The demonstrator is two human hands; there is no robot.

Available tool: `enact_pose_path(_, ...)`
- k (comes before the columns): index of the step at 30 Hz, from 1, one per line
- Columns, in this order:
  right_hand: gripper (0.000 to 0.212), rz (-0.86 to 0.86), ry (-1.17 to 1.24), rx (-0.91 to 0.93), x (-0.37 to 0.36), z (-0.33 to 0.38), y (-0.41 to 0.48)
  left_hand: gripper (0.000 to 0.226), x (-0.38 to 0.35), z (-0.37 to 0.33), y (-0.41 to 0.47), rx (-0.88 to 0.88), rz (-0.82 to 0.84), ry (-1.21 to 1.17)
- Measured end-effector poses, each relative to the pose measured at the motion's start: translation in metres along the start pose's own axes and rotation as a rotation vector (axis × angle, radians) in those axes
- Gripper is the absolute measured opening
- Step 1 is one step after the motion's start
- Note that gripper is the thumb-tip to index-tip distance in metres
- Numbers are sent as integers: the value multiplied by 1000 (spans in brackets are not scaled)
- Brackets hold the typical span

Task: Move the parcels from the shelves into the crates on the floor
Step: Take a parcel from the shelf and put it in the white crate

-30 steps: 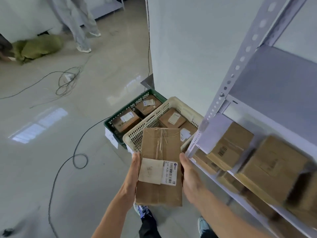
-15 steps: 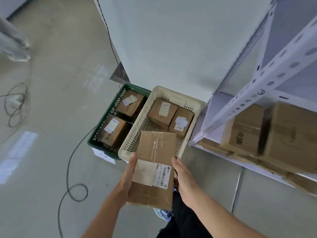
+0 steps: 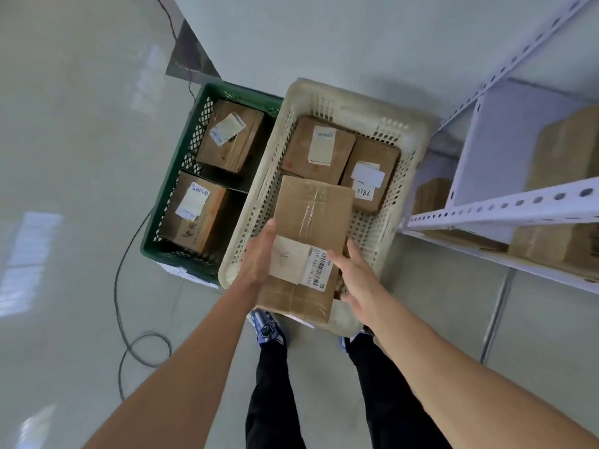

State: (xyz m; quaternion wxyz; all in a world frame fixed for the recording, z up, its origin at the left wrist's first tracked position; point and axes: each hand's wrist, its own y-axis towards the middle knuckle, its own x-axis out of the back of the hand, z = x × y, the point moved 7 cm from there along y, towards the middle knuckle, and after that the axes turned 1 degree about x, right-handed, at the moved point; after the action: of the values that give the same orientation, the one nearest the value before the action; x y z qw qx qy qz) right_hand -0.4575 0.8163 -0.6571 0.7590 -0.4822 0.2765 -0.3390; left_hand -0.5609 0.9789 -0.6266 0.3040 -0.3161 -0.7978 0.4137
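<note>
Carries a long cardboard parcel [image 3: 311,215] over the near half of the cream lattice crate [image 3: 363,103], far end dipped toward the two parcels already inside. Presses the left hand [image 3: 259,254] flat along its left edge, fingers straight; lays the right hand [image 3: 356,280] against its right edge, fingers spread and uncurled, so neither hand is wrapped round it.

On its top, a white label [image 3: 288,259] with a faint scrawl; beside that, a barcode sticker [image 3: 319,270] with something like "K20-00", the rest too small to tell. Handwritten "7786" on the right-hand parcel [image 3: 369,176] in the cream crate; on its neighbour [image 3: 316,147], a white slip with unreadable print. In the green crate [image 3: 240,92] just to the left, two more labelled parcels, print blurred.

Against half a second ago: parcel brought forward from the crate's near rim to well over its inside — and lower; right-hand fingers now more splayed; left hand pressed flat as before.
</note>
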Motion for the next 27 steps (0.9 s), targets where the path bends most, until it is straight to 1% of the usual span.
enact_pose_path(2,79,-27,2,-4,-9,-6,44,99,-1,7,49,-6,42,43)
enact_pose_path(7,77,-102,55,-36,-33,-37,151,105,-1,43,169,33,78,222)
enact_pose_path(12,78,-144,79,-90,-51,-71,238,84,1,82,257,52,53,376)
enact_pose_path(17,62,-187,77,-102,-52,-90,295,84,-16,105,304,90,51,458)
enact_pose_path(24,67,-132,147,-71,-59,-82,342,82,-26,104,342,28,4,536)
enact_pose_path(25,65,-125,157,-72,-60,-79,347,81,-27,104,345,10,-7,550)
enact_pose_path(27,56,-111,164,-62,-62,-75,358,79,-29,105,349,-35,-32,580)
